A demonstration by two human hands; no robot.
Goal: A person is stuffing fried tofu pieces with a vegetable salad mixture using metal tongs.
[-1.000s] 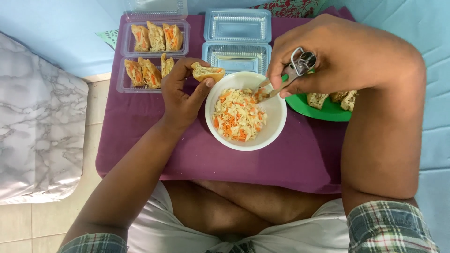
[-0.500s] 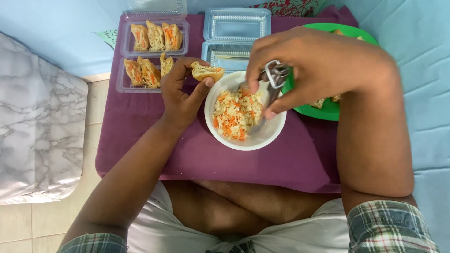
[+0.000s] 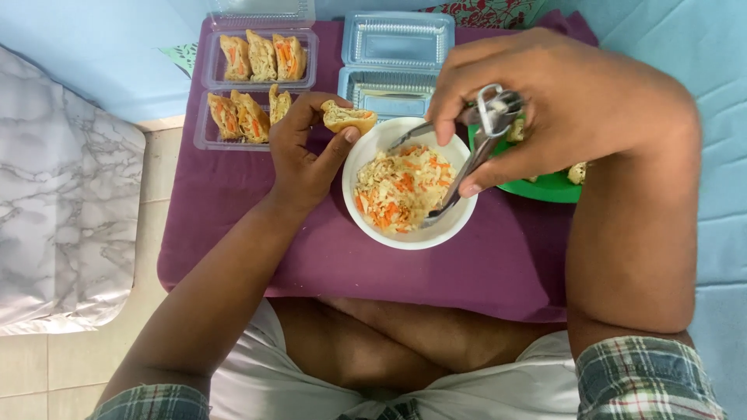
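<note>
My left hand (image 3: 305, 148) holds a split bread pocket (image 3: 348, 117) at the left rim of a white bowl (image 3: 366, 149). The bowl holds shredded cabbage and carrot filling (image 3: 398, 189). My right hand (image 3: 554, 101) grips metal tongs (image 3: 476, 148) from above, and their tips reach down into the filling at the bowl's right side. A green plate (image 3: 552, 185) with more bread pieces lies mostly hidden under my right hand.
A purple cloth (image 3: 233, 202) covers the low table. Clear plastic trays (image 3: 257, 78) with several filled bread pockets sit at the back left, an empty clear clamshell box (image 3: 398, 47) at the back middle. A marbled cushion (image 3: 62, 225) lies on the floor at left.
My right hand has moved left from over the green plate to over the bowl, bringing the tongs' tips into the filling. My left hand has kept the bread pocket at the rim.
</note>
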